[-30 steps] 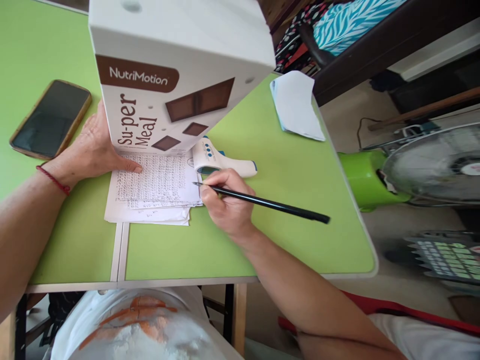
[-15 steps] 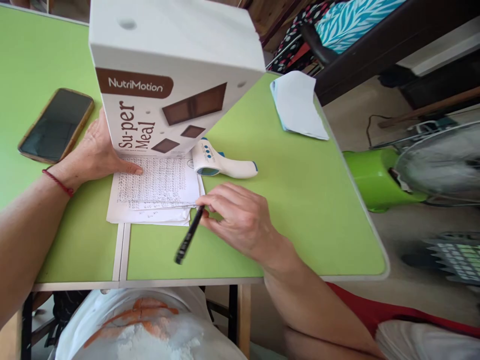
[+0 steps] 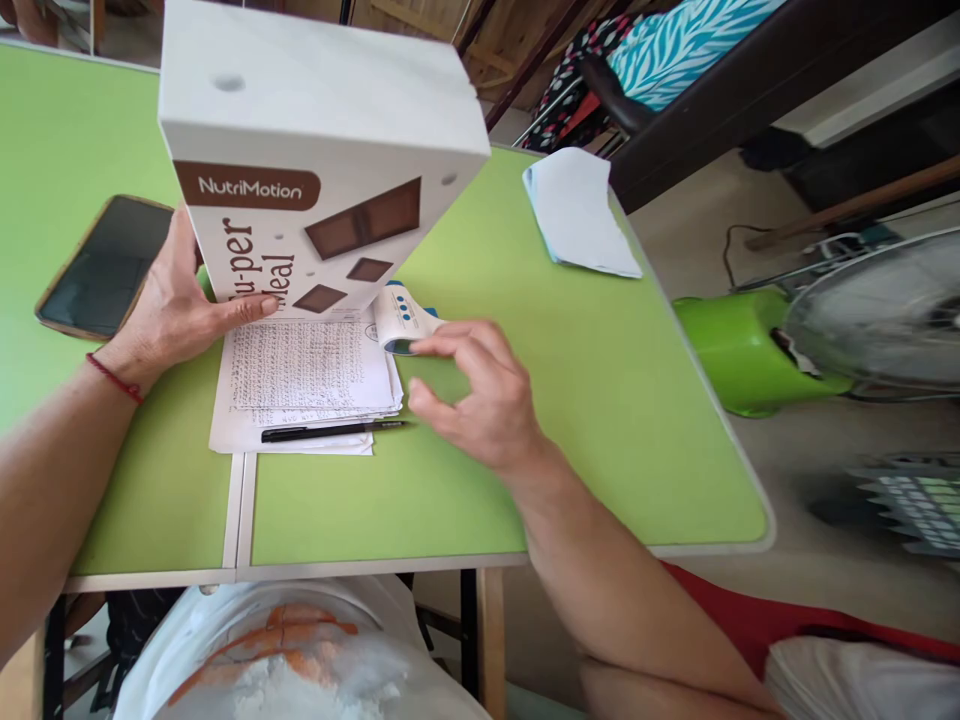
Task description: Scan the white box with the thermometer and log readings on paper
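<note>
A white NutriMotion box (image 3: 330, 110) stands upright on the papers. My left hand (image 3: 180, 295) grips its lower left edge, with the thumb across the front and the other fingers partly hidden at the side. Below the box lie handwritten sheets (image 3: 300, 365), stacked unevenly. Along their near edge rests a black pen (image 3: 322, 432), its right end past the paper. My right hand (image 3: 484, 395) is open, thumb and forefinger apart. It reaches over a white and blue infrared thermometer (image 3: 401, 318) and hides the handle; the forefinger is at its head, though I cannot tell whether they touch.
A dark phone in a brown case (image 3: 109, 265) lies left of my left hand. Folded white sheets (image 3: 577, 210) lie at the far right of the green table (image 3: 615, 400). Beyond the right edge stands a fan with a green base (image 3: 739, 350).
My right hand has let go of the pen, which now lies on the papers, and has moved up to the thermometer. My left thumb has shifted from the papers onto the box front.
</note>
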Demonstrator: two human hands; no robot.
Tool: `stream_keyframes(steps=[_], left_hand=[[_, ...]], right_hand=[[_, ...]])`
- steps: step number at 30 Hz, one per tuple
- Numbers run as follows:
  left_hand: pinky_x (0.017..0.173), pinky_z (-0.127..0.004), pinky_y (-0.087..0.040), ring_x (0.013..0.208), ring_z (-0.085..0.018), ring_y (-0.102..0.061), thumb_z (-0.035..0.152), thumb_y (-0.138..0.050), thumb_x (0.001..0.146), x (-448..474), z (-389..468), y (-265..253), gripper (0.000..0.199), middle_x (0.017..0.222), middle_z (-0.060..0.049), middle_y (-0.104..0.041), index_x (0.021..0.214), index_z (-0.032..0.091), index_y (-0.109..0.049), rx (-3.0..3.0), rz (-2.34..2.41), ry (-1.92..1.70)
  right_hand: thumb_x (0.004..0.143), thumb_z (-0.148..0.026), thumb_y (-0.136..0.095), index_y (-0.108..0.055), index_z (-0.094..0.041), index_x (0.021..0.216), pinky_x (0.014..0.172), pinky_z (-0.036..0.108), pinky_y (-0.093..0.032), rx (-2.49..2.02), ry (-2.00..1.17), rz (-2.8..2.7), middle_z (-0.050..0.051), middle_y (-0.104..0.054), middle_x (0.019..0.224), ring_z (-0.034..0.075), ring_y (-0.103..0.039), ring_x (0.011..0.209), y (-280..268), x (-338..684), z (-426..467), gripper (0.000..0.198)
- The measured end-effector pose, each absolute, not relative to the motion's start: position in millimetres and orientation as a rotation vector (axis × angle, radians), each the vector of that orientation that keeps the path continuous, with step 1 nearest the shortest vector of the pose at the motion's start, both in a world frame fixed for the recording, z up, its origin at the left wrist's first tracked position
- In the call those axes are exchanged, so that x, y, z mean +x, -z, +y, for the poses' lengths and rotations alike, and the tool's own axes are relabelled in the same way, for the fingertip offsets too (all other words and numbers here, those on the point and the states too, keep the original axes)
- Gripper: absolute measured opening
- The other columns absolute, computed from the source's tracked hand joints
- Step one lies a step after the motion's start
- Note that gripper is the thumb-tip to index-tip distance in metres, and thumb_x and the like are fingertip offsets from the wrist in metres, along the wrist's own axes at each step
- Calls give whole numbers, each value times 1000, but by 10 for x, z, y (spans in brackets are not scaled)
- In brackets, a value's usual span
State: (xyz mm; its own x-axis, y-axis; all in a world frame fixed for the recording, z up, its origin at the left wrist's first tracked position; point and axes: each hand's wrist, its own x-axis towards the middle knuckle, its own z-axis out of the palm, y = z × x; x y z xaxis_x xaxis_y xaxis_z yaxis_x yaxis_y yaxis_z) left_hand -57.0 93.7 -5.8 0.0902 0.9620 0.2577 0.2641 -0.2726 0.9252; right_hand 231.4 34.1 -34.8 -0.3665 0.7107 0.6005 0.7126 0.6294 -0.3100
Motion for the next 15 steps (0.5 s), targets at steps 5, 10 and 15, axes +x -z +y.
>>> stream_keyframes(steps=[5,10,15], left_hand=[[105,-55,-34,124,-39,-46,47,-93,45,-572,930,49,97,117,-1,-64,130,23,-53,1577,1161,-1188],[101,-53,-39,118,-38,-52,48,-91,50,-621,947,75,81,115,-2,-65,120,23,-60,1602,1199,-1182],[93,-52,-47,110,-36,-59,49,-84,64,-545,824,18,61,112,-5,-65,113,22,-59,1642,1220,-1180]], right_hand=[[71,-16,-57,-51,-15,125,90,54,-45,-1520,148,-2231,17,-61,116,35,-56,105,509,2415,540,54],[72,-25,-61,-60,-18,112,72,44,-52,-1526,147,-2078,13,-65,95,29,-59,86,552,2448,607,41],[76,-36,-65,-58,-25,97,56,34,-52,-1136,-425,-1593,3,-58,79,18,-58,66,246,2309,337,25]])
